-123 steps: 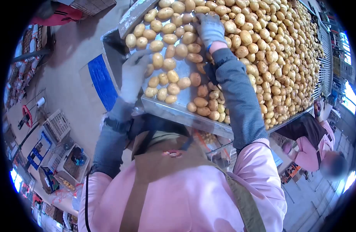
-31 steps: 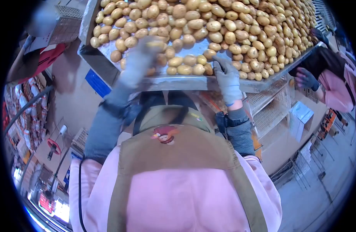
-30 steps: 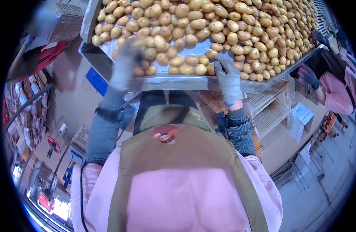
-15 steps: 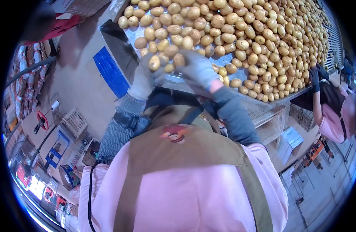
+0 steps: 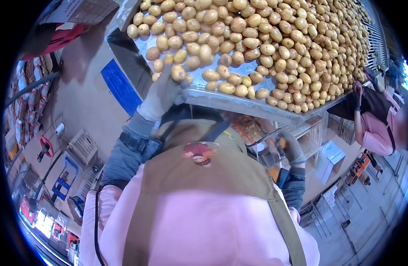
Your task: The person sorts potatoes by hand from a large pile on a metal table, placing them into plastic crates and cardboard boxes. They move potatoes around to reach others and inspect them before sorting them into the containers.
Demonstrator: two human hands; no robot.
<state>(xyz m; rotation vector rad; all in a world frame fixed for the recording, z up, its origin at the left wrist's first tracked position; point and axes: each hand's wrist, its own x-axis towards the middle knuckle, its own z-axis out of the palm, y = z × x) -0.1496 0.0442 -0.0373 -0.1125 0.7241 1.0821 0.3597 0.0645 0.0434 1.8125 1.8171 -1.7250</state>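
Note:
A steel sorting table (image 5: 221,99) carries a big heap of yellow potatoes (image 5: 275,40). My left hand (image 5: 164,91), in a grey glove, is raised at the table's near edge and holds a small potato (image 5: 177,72) with a few more against the fingers. My right hand (image 5: 290,148), also gloved, is down below the table edge at my right side, fingers curled; something orange shows at it, too small to name. A bin of potatoes (image 5: 247,127) sits under the table between my hands.
A co-worker in a pink top and dark apron (image 5: 372,119) stands at the table's right end, a gloved hand on the edge. A blue panel (image 5: 119,86) is on the table's left side. Crates and a scale (image 5: 75,153) stand on the floor at left.
My right hand has dropped from the potatoes at the table edge to below the table at my right side. My left hand stays raised with its potatoes.

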